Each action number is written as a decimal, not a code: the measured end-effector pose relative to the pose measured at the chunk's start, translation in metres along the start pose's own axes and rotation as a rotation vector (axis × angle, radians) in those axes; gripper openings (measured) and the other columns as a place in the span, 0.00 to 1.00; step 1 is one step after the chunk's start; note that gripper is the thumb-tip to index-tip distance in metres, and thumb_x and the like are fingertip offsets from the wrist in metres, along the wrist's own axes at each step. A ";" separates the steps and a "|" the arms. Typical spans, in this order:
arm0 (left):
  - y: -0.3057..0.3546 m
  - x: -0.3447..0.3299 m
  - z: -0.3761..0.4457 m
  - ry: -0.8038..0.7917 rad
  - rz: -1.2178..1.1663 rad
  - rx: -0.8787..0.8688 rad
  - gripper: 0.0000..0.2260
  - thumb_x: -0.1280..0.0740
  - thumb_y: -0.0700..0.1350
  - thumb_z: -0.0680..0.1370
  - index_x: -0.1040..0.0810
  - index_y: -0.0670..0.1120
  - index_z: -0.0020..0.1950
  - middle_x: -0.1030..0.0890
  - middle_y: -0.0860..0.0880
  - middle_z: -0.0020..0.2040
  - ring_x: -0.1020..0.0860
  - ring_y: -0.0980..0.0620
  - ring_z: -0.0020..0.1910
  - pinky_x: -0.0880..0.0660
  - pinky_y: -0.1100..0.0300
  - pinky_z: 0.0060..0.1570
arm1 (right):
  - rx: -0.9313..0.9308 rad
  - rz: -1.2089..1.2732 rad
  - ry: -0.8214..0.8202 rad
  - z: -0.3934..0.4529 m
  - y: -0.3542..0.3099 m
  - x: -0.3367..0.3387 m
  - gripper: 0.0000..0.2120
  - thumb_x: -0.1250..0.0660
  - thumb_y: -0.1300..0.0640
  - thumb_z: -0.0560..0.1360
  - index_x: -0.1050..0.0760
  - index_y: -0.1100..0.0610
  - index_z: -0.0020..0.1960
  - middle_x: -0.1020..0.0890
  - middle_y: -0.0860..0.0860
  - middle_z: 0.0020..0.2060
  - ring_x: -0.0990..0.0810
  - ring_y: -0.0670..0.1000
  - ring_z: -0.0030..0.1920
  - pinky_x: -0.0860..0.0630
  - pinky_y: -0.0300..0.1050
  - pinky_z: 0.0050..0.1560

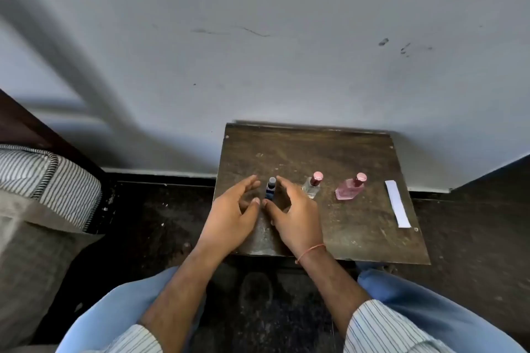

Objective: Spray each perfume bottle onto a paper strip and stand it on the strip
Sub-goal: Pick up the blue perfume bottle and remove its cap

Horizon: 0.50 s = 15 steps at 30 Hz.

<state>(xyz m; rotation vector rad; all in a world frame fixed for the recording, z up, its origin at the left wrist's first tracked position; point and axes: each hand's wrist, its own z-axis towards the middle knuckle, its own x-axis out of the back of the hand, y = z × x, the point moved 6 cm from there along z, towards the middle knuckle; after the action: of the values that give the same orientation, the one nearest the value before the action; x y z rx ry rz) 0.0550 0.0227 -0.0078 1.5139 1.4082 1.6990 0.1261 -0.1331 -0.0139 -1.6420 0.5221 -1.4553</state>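
Note:
A small dark blue perfume bottle (270, 188) with a dark cap stands upright on the worn wooden table (358, 232). My left hand (232, 215) and my right hand (295, 218) flank it, fingers relaxed and spread, thumbs nearly meeting in front of its base; neither grips it. To the right stand a clear bottle (312, 185) with a pink cap and a pink bottle (350, 187) with a pink cap. A white paper strip (397, 202) lies flat near the table's right edge, with nothing on it. Whether a strip lies under the blue bottle is hidden.
The table stands against a grey wall (258, 51). A striped mattress (43, 178) and a grey cushion lie at the left. Dark floor surrounds the table. My knees in blue trousers sit below the table's front edge.

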 end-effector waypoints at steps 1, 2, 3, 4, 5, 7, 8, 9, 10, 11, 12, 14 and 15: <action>-0.002 0.001 0.003 -0.008 -0.002 -0.008 0.26 0.29 0.41 0.83 0.27 0.52 0.81 0.18 0.62 0.70 0.16 0.65 0.42 0.20 0.70 0.52 | 0.014 0.014 0.015 0.002 0.002 -0.003 0.25 0.19 0.54 0.76 0.19 0.53 0.72 0.13 0.48 0.64 0.17 0.41 0.63 0.28 0.27 0.64; 0.000 0.003 0.004 -0.014 0.001 0.008 0.26 0.29 0.41 0.83 0.27 0.52 0.81 0.18 0.62 0.69 0.17 0.65 0.40 0.21 0.71 0.49 | 0.013 0.014 0.028 0.003 -0.001 -0.003 0.23 0.20 0.55 0.76 0.17 0.52 0.70 0.12 0.47 0.61 0.17 0.39 0.60 0.25 0.30 0.63; -0.002 0.005 0.004 -0.012 0.004 0.013 0.26 0.29 0.40 0.83 0.26 0.53 0.81 0.18 0.63 0.68 0.19 0.65 0.38 0.22 0.72 0.47 | 0.004 0.022 0.035 0.003 0.001 -0.004 0.20 0.20 0.55 0.76 0.16 0.51 0.68 0.11 0.46 0.58 0.15 0.40 0.56 0.21 0.36 0.62; -0.001 0.007 0.004 -0.015 0.007 0.021 0.25 0.29 0.40 0.83 0.25 0.53 0.80 0.17 0.63 0.68 0.20 0.65 0.36 0.22 0.72 0.45 | -0.021 0.027 0.034 0.002 -0.002 -0.005 0.18 0.21 0.56 0.77 0.16 0.51 0.66 0.10 0.46 0.56 0.13 0.44 0.53 0.17 0.45 0.59; -0.002 0.007 0.005 -0.013 0.000 0.029 0.24 0.29 0.40 0.83 0.25 0.53 0.79 0.17 0.63 0.67 0.20 0.64 0.35 0.22 0.72 0.44 | -0.042 0.051 0.035 0.002 0.001 -0.007 0.15 0.22 0.56 0.78 0.15 0.51 0.64 0.10 0.46 0.54 0.11 0.48 0.49 0.16 0.51 0.56; -0.002 0.008 0.005 -0.023 -0.019 0.041 0.23 0.29 0.40 0.83 0.23 0.53 0.78 0.16 0.64 0.65 0.20 0.64 0.36 0.22 0.70 0.44 | -0.072 0.107 0.013 -0.001 0.002 -0.006 0.13 0.22 0.56 0.79 0.14 0.52 0.63 0.10 0.46 0.52 0.10 0.51 0.46 0.14 0.56 0.52; -0.001 0.009 0.004 -0.024 -0.035 0.038 0.23 0.29 0.41 0.84 0.23 0.54 0.78 0.15 0.64 0.65 0.18 0.63 0.39 0.20 0.69 0.46 | -0.094 0.141 -0.003 -0.004 0.002 -0.004 0.13 0.22 0.56 0.79 0.14 0.51 0.63 0.10 0.45 0.51 0.10 0.49 0.46 0.14 0.56 0.51; 0.000 0.009 0.004 -0.042 -0.068 0.037 0.22 0.29 0.41 0.84 0.22 0.54 0.77 0.14 0.64 0.63 0.15 0.61 0.43 0.18 0.66 0.49 | -0.115 0.191 -0.023 -0.008 0.002 -0.001 0.12 0.22 0.55 0.79 0.14 0.49 0.62 0.09 0.44 0.50 0.11 0.46 0.45 0.13 0.54 0.50; 0.001 0.007 0.004 -0.071 -0.106 0.033 0.20 0.29 0.42 0.84 0.21 0.55 0.76 0.13 0.63 0.62 0.13 0.58 0.48 0.16 0.61 0.54 | -0.133 0.232 -0.043 -0.014 0.001 0.004 0.12 0.22 0.54 0.78 0.13 0.46 0.61 0.09 0.43 0.48 0.11 0.43 0.43 0.13 0.50 0.46; 0.003 0.003 0.004 -0.113 -0.149 0.027 0.19 0.29 0.42 0.85 0.21 0.55 0.74 0.13 0.61 0.61 0.12 0.55 0.52 0.16 0.58 0.58 | -0.141 0.269 -0.065 -0.020 -0.001 0.011 0.12 0.22 0.52 0.78 0.13 0.43 0.60 0.09 0.41 0.46 0.12 0.41 0.40 0.15 0.43 0.41; 0.006 -0.001 0.002 -0.162 -0.196 0.017 0.18 0.29 0.41 0.85 0.20 0.54 0.74 0.12 0.59 0.61 0.12 0.54 0.54 0.16 0.57 0.60 | -0.141 0.306 -0.093 -0.026 -0.006 0.020 0.12 0.22 0.51 0.77 0.14 0.39 0.59 0.10 0.39 0.44 0.12 0.41 0.39 0.18 0.37 0.36; 0.010 -0.007 0.001 -0.229 -0.276 0.003 0.17 0.31 0.40 0.86 0.20 0.51 0.74 0.12 0.55 0.61 0.12 0.53 0.56 0.17 0.59 0.59 | -0.169 0.377 -0.154 -0.037 -0.012 0.035 0.13 0.22 0.48 0.76 0.15 0.32 0.56 0.10 0.40 0.43 0.11 0.42 0.38 0.21 0.33 0.32; 0.012 -0.009 0.001 -0.246 -0.300 0.002 0.16 0.32 0.40 0.86 0.20 0.50 0.74 0.12 0.54 0.61 0.13 0.52 0.54 0.17 0.61 0.56 | -0.189 0.397 -0.182 -0.041 -0.012 0.041 0.12 0.23 0.46 0.75 0.16 0.30 0.55 0.10 0.41 0.43 0.11 0.46 0.39 0.20 0.35 0.32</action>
<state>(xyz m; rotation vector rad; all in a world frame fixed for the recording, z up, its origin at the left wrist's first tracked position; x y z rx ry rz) 0.0623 0.0110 -0.0016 1.3770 1.4220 1.2870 0.0940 -0.1719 0.0180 -1.6788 0.8466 -0.9803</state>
